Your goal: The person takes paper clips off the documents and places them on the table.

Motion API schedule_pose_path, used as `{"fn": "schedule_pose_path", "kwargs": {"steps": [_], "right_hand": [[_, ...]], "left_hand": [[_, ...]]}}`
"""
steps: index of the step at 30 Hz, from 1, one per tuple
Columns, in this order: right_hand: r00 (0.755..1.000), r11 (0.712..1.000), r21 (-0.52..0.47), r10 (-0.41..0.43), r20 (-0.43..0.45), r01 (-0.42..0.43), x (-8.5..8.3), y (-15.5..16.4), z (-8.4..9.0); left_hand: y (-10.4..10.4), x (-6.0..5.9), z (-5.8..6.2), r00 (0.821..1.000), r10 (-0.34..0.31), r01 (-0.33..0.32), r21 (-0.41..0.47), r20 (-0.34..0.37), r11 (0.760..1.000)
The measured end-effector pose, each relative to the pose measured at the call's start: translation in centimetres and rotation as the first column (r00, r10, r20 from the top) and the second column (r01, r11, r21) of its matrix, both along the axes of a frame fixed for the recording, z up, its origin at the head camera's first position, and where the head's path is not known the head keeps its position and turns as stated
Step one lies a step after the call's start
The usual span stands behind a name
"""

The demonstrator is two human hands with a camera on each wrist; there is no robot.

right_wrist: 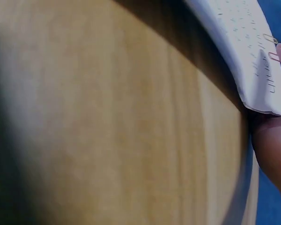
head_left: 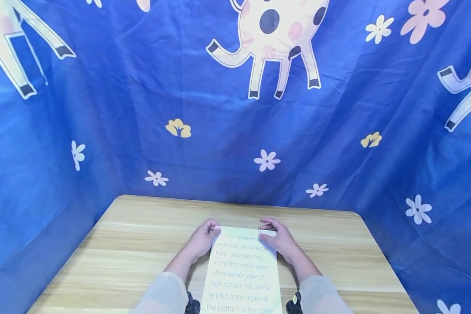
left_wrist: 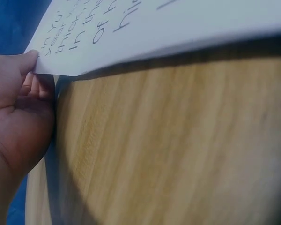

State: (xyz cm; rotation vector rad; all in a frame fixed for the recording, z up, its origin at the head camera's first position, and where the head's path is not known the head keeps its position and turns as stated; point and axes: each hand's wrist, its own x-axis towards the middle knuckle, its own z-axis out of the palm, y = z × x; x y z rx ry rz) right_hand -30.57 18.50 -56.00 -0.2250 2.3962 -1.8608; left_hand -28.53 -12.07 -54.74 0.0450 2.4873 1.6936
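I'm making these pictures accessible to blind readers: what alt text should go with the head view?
A person's left hand pinches the top-left corner of a page of English text, and the right hand grips its top edge beside two paper clips. Below is a wood-grain table; behind hangs a blue curtain with flowers and spotted cartoon animals.

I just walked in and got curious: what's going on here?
A person holds printed paper over the table. Their left hand pinches its top left corner. Their right hand is at the top edge, near the right corner, and appears to pinch a red clip there. A yellow clip sits beside it on that edge.
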Motion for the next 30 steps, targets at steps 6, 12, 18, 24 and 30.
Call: {"fn": "schedule_pose_path", "kwargs": {"steps": [6, 12, 18, 24, 30], "right_hand": [[0.999, 0.999, -0.005, -0.033, 0.017, 0.033, 0.06, -0.16, -0.07], [0.999, 0.999, -0.026, -0.032, 0.016, 0.032, 0.17, -0.37, -0.52], [0.999, 0.999, 0.028, -0.040, 0.004, 0.040, 0.42, -0.50, -0.66], [0.999, 0.996, 0.083, -0.042, -0.009, 0.043, 0.37, -0.55, -0.61], [0.999, 0.996, 0.082, -0.034, 0.004, 0.033, 0.54, -0.59, -0.59]], "left_hand": [[0.20, -0.03, -0.11, 1.000, 0.003, -0.002, 0.004, -0.006, 1.000], [0.05, 0.02, -0.13, 1.000, -0.007, 0.007, 0.004, -0.009, 1.000], [-0.04, -0.03, -0.13, 1.000, -0.011, 0.011, 0.008, 0.010, 1.000], [0.04, -0.04, -0.23, 1.000, -0.013, 0.013, 0.005, 0.012, 1.000], [0.08, -0.01, -0.34, 1.000, -0.015, 0.015, -0.001, 0.019, 1.000]]}}
